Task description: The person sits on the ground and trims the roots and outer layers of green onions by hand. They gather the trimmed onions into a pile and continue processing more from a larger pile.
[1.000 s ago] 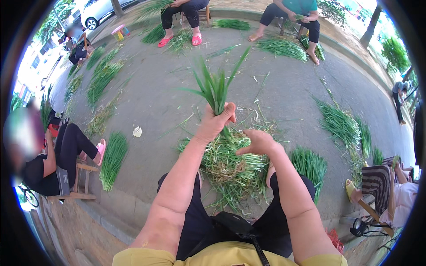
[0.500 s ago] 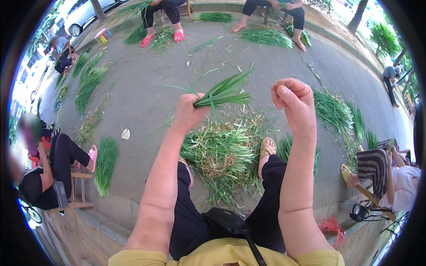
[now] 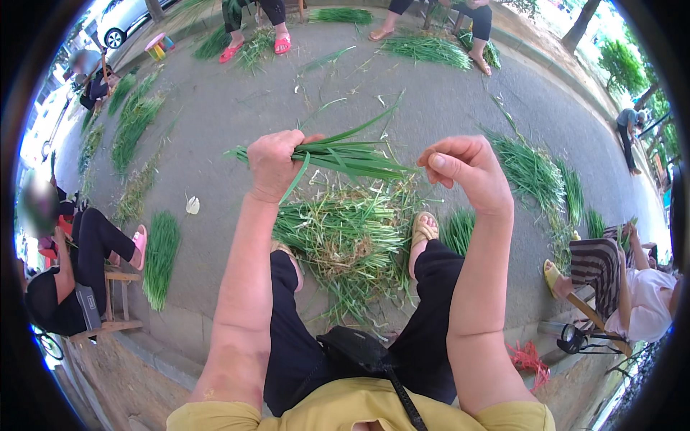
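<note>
My left hand [image 3: 275, 164] is closed round a small bunch of garlic chives [image 3: 356, 159], raised above the ground. The long flat leaves point right, and one bent leaf hangs below the fist. My right hand [image 3: 468, 174] is just beyond the leaf tips, its fingers loosely bent and slightly apart; I see nothing held in it. Between my feet lies a heap of chives [image 3: 334, 241], green blades mixed with pale stalks and dry, straw-coloured scraps. Another green bundle [image 3: 458, 228] rests beside my right foot, partly behind my forearm.
Seated people surround the paved ground, with chive piles near them, such as one at left [image 3: 161, 258] and one at right [image 3: 528, 172]. A white scrap [image 3: 192, 205] lies left of the heap. Red plastic strands [image 3: 529, 365] lie by my right elbow. A black pouch [image 3: 353, 352] rests on my lap.
My left hand has moved left and slightly up with the bunch, turning so more leaf length shows. My right hand has shifted slightly left and its pinched fingers have loosened.
</note>
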Demonstrator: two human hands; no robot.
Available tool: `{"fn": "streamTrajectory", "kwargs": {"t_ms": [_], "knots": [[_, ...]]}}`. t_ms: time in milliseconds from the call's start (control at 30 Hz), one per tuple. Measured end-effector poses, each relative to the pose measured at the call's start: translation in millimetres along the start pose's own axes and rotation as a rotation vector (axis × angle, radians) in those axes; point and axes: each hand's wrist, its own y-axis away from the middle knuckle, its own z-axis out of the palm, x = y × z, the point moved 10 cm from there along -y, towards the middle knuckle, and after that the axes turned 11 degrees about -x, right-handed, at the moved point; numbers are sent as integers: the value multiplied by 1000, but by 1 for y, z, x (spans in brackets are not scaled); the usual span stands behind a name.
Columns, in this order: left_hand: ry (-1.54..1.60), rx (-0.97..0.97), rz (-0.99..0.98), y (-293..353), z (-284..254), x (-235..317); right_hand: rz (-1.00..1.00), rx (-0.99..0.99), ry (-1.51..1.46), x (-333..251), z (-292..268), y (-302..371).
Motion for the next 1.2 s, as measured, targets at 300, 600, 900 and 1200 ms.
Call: {"fn": "streamTrajectory", "kwargs": {"t_ms": [300,600,900,1200], "knots": [[-94,-24,27,-2,-5,10,149,-135,69,16,19,-5],[-34,-62,7,-2,3,6,-86,265,87,7,-8,-13],[28,-136,-99,1,12,-8,-203,771,-244,46,-76,13],[-98,46,58,4,-12,9,-45,435,-26,36,-48,-6]]}}
